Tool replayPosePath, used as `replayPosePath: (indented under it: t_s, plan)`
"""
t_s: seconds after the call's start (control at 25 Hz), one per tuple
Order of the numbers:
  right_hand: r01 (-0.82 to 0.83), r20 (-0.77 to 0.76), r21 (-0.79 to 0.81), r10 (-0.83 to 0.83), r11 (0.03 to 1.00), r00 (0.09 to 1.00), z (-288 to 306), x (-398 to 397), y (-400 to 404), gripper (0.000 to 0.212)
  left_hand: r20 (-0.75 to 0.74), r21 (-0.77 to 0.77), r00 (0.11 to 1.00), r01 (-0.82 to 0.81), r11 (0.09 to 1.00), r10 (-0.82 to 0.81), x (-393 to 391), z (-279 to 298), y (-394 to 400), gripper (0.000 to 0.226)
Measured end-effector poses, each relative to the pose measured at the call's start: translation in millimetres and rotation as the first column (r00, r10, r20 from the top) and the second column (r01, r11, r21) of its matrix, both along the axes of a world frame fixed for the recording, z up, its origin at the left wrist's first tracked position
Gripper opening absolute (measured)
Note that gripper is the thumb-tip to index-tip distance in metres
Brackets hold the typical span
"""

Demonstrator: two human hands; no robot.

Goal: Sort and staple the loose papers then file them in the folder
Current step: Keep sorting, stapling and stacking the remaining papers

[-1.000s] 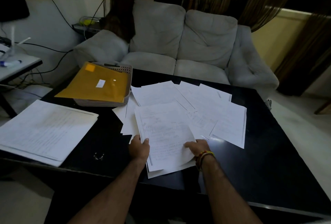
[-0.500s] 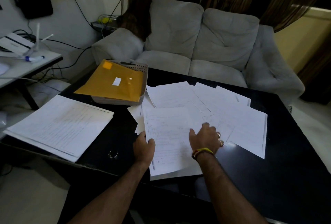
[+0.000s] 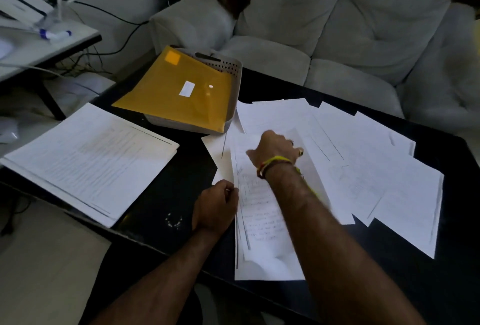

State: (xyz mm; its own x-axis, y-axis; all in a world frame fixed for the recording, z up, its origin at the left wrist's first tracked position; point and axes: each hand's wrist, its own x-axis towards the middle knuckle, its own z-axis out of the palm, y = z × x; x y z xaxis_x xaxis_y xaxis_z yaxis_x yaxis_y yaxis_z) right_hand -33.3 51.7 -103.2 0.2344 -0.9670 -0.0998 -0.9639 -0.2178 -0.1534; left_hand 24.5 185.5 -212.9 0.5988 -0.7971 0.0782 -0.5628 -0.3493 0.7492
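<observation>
Nearest you, your left hand (image 3: 217, 203) pinches the left edge of the small pile (image 3: 262, 233) of handwritten sheets at the table's (image 3: 428, 285) front edge. Your right hand (image 3: 272, 150) reaches across that pile towards its far end, knuckles up; whether its fingers hold a sheet you cannot tell from here.

By my reading you are early in the sorting. To your right and beyond, the loose papers (image 3: 363, 168) lie fanned and overlapping on the table, unsorted. On your left sits a squared stack (image 3: 88, 158), which may be a sorted batch; no staple shows on it. No stapler is in view, so stapling looks not yet begun, and filing is all ahead.

Farther off, the yellow folder (image 3: 179, 93) lies closed across a grey basket (image 3: 231, 70), covering most of it. What the basket or folder holds is hidden. Behind stands the sofa (image 3: 350, 25).
</observation>
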Motion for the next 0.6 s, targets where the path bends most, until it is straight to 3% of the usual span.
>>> replayPosePath:
  t_s: [0.16,0.28,0.44,0.6]
  plan:
    - [-0.082,0.146,-0.077,0.092,0.994,0.985,-5.0,32.5,-36.7,0.046,-0.004,-0.022,1.0,0.03,0.999,-0.03,-2.0,-0.5,1.0,0.012]
    - [-0.065,0.155,-0.033,0.069,0.997,0.986,-33.8,48.2,-53.8,0.048,-0.032,-0.023,0.999,0.011,1.0,-0.011,-0.9,1.5,2.0,0.013]
    - [-0.005,0.11,-0.04,0.009,0.999,0.994,-58.7,63.4,-65.3,0.046,-0.077,-0.04,0.995,0.061,0.997,-0.064,-0.7,1.7,4.5,0.051]
    - [-0.034,0.174,-0.098,0.05,0.995,0.983,-51.5,69.8,-71.9,0.029,-0.075,-0.039,0.994,0.079,0.996,-0.082,-1.8,1.8,5.7,0.063]
